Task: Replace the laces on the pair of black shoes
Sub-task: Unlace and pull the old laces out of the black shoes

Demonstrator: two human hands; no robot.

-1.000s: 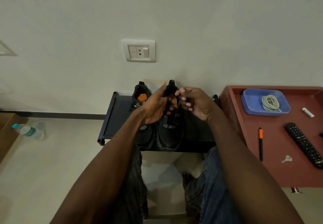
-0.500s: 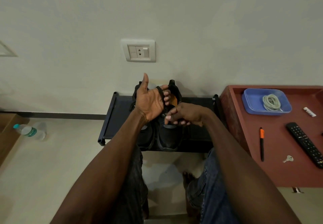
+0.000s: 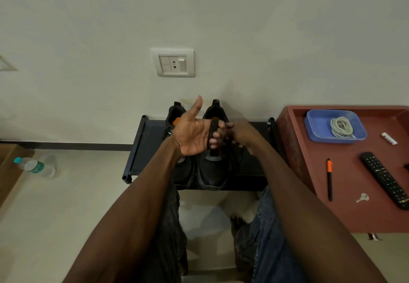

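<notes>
Lying on the floor well to the left of your left hand [image 3: 192, 134] is one plastic water bottle [image 3: 35, 167], on its side. Next comes the low black rack [image 3: 141, 150] beneath your hands, carrying two black shoes side by side: the left shoe [image 3: 177, 114] mostly hidden behind your left palm, and the right shoe [image 3: 212, 172] just under your fingers. Both shoes run lengthwise away from you, heels up against the wall and toes pointing back toward your knees.

Your left hand is held palm-up above the shoes, thumb raised straight, with the fingers curled over a dark band, which looks like the old black lace [image 3: 213, 132] wound around them, though the view is too dim to be sure. Your right hand [image 3: 241, 132] sits just beside it, knuckles up, fingertips meeting the left fingers at that band; you seem to be pinching it, but the grip itself is hidden.

Above the hands, one switch-and-socket plate [image 3: 173, 62] is set in the wall. To the right of your right hand stands one red table [image 3: 354, 212]. On it you have one blue tray [image 3: 314, 128] holding one coil of pale lace [image 3: 341, 126], then one black pen with an orange clip [image 3: 329, 178], one key [image 3: 362, 197], one small white item [image 3: 389, 138] and one black remote [image 3: 385, 178].
</notes>
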